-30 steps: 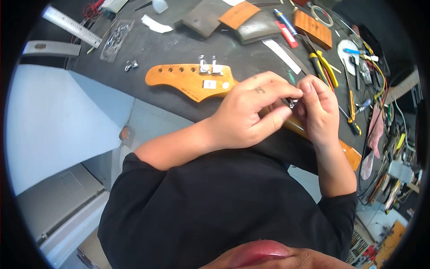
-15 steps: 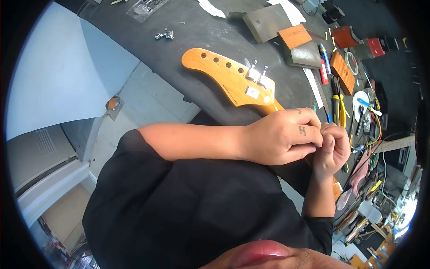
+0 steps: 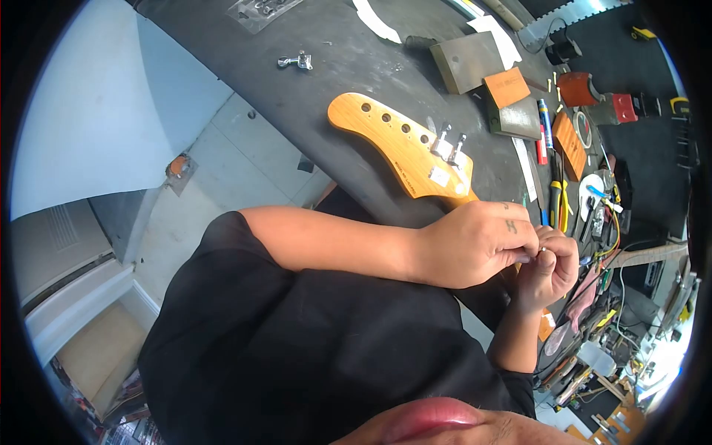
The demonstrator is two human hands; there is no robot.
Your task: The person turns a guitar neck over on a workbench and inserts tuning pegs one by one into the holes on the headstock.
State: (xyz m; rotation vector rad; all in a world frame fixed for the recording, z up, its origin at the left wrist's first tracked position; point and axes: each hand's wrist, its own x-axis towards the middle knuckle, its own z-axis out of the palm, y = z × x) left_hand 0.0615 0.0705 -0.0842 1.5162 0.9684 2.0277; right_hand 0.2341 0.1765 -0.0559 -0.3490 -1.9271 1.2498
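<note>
My left hand [image 3: 482, 243], with marks on its fingers, meets my right hand [image 3: 550, 267] above the bench edge. Both have their fingers pinched together, the tips touching or nearly so. A tiny pale bit [image 3: 544, 250] shows at the right hand's fingertips, too small to name. Beyond my left hand lies a wooden guitar headstock [image 3: 400, 144], its neck running under the hands. Two metal tuning pegs [image 3: 450, 148] sit in it near the neck end, and several round holes are bare. A small white sticker [image 3: 439, 176] is on its face.
A loose tuning peg [image 3: 298, 61] lies on the dark bench [image 3: 319, 96], near a clear plastic bag [image 3: 259, 11] of metal parts. Metal blocks [image 3: 467, 63], wooden blocks [image 3: 569, 148], yellow-handled pliers [image 3: 560, 204] and several tools crowd the right side.
The whole view has shifted, so the headstock and bench appear further right and lower. My left fingers have drawn back slightly, and the pale bit at my right fingertips now shows.
</note>
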